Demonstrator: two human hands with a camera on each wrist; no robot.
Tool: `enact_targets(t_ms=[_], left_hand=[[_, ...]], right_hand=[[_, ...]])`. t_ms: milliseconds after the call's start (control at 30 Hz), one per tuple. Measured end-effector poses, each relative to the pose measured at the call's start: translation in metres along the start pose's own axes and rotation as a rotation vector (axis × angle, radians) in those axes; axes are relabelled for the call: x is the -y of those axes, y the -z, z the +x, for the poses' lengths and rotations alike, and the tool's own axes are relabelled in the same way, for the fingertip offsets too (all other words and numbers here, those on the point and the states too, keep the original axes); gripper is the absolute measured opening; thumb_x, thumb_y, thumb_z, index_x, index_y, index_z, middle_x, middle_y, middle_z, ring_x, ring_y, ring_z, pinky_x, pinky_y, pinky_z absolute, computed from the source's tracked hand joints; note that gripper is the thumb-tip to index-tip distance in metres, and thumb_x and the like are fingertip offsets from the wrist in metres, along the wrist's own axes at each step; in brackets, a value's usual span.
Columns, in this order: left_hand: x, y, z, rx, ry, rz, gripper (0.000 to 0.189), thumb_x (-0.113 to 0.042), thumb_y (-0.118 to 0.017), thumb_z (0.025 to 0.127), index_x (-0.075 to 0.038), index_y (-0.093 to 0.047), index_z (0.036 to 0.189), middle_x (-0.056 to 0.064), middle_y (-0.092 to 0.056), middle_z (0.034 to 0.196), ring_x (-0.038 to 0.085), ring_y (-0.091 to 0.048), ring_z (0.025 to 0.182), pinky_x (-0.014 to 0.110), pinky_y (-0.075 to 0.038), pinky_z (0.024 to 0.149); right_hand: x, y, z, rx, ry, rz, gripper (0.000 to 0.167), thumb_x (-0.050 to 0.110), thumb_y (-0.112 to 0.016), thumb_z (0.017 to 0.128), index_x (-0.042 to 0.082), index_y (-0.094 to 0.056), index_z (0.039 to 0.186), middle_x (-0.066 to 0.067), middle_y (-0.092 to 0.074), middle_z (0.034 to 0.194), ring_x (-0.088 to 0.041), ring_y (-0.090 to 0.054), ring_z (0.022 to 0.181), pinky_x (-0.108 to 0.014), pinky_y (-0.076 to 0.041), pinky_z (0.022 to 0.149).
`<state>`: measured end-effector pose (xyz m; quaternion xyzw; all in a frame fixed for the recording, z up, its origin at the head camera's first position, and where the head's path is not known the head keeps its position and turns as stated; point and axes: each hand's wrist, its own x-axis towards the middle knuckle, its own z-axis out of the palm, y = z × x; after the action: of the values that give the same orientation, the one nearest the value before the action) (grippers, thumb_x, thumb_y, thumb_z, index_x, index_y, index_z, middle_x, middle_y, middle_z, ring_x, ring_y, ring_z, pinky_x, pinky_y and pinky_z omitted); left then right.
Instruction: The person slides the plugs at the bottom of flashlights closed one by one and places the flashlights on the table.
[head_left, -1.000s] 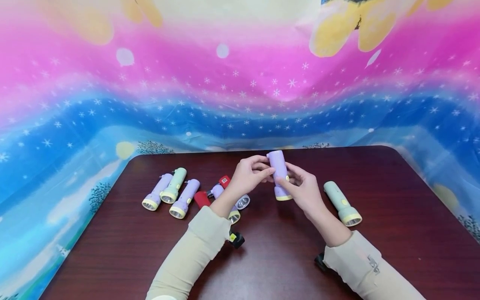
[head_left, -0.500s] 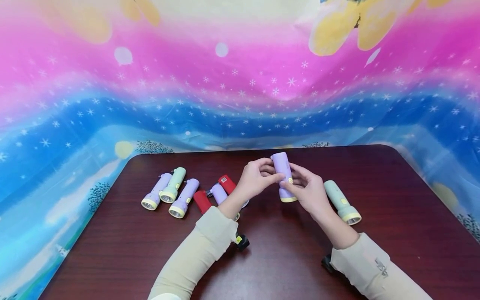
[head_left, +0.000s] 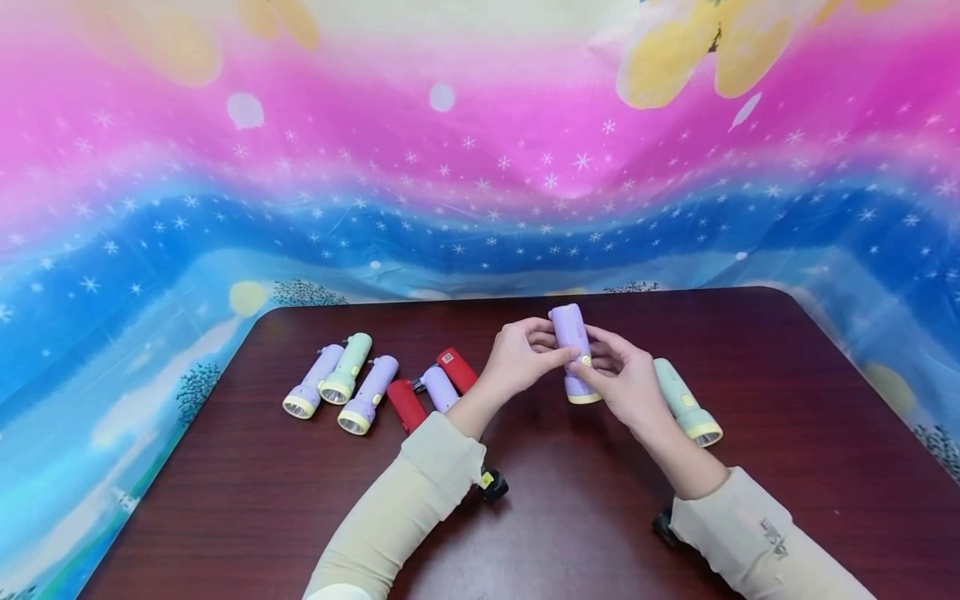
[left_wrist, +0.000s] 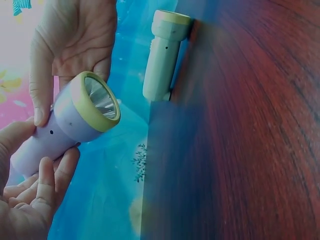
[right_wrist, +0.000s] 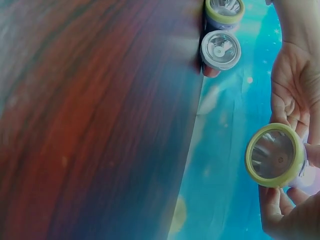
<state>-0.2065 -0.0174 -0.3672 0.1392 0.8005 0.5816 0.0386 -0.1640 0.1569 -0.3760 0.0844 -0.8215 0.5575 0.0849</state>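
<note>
A purple flashlight [head_left: 572, 329] with a yellow rim is held above the table by both hands, lens end low and tilted toward me. My left hand [head_left: 522, 357] grips its left side, thumb across the body. From the right, my right hand [head_left: 628, 382] grips it near the yellow switch, with the thumb beside that switch. The left wrist view shows the purple body [left_wrist: 39, 146] between the fingers of both hands. In the right wrist view the flashlight's clear lens [right_wrist: 272, 154] faces the camera; I cannot tell that it is lit.
On the left lie purple flashlights [head_left: 367, 396] and a green flashlight [head_left: 347, 369]. Red flashlights [head_left: 456, 369] and another purple one [head_left: 440, 389] lie partly behind my left forearm. A green flashlight [head_left: 686, 404] lies beside my right wrist. A printed cloth [head_left: 480, 208] hangs behind the table [head_left: 225, 517].
Both hands have shifted right with the purple flashlight, still gripping it. My left forearm now covers more of the middle flashlights. Those on the table have not moved.
</note>
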Motion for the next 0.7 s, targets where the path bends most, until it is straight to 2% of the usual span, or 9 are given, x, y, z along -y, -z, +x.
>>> enact_targets(t_ms=[200,400,467,633,700], left_hand=[[0.001,-0.003,0.001,0.0,0.007,0.003,0.044,-0.024,-0.082,0.082,-0.003,-0.068,0.118,0.012,-0.075,0.107,0.018,-0.073,0.093,0.027,-0.06,0.079],[0.002,-0.007,-0.001,0.006,0.033,-0.013,0.045,-0.024,-0.081,0.083,-0.005,-0.067,0.122,0.01,-0.074,0.11,0.016,-0.073,0.096,0.027,-0.06,0.08],[0.002,-0.009,-0.001,0.006,0.047,-0.02,0.046,-0.023,-0.081,0.083,-0.006,-0.066,0.123,0.01,-0.074,0.111,0.016,-0.072,0.097,0.027,-0.06,0.081],[0.003,-0.014,-0.002,0.014,0.076,-0.037,0.047,-0.023,-0.081,0.084,-0.006,-0.065,0.125,0.009,-0.073,0.112,0.016,-0.071,0.098,0.029,-0.06,0.082],[0.003,-0.017,-0.002,0.021,0.084,-0.047,0.047,-0.023,-0.081,0.083,-0.006,-0.065,0.124,0.009,-0.074,0.111,0.015,-0.071,0.096,0.029,-0.06,0.082]], right_hand=[[0.0,0.009,0.0,0.052,0.013,-0.04,0.056,0.011,-0.073,0.091,0.004,-0.053,0.142,-0.025,-0.067,0.12,-0.027,-0.07,0.097,-0.012,-0.053,0.077],[0.001,0.029,-0.006,0.081,0.053,-0.121,0.052,0.01,-0.071,0.091,0.002,-0.054,0.139,-0.026,-0.066,0.119,-0.031,-0.07,0.097,-0.011,-0.053,0.077],[-0.001,0.037,-0.008,0.08,0.056,-0.16,0.051,0.012,-0.071,0.091,0.003,-0.055,0.139,-0.025,-0.067,0.119,-0.026,-0.07,0.095,-0.012,-0.053,0.076],[-0.013,0.056,-0.012,0.061,0.064,-0.239,0.048,0.015,-0.071,0.093,0.006,-0.057,0.138,-0.021,-0.068,0.119,0.004,-0.063,0.089,-0.011,-0.051,0.076],[-0.018,0.066,-0.013,0.058,0.068,-0.27,0.048,0.018,-0.07,0.093,0.007,-0.057,0.138,-0.02,-0.067,0.119,0.012,-0.059,0.089,-0.008,-0.05,0.077]])
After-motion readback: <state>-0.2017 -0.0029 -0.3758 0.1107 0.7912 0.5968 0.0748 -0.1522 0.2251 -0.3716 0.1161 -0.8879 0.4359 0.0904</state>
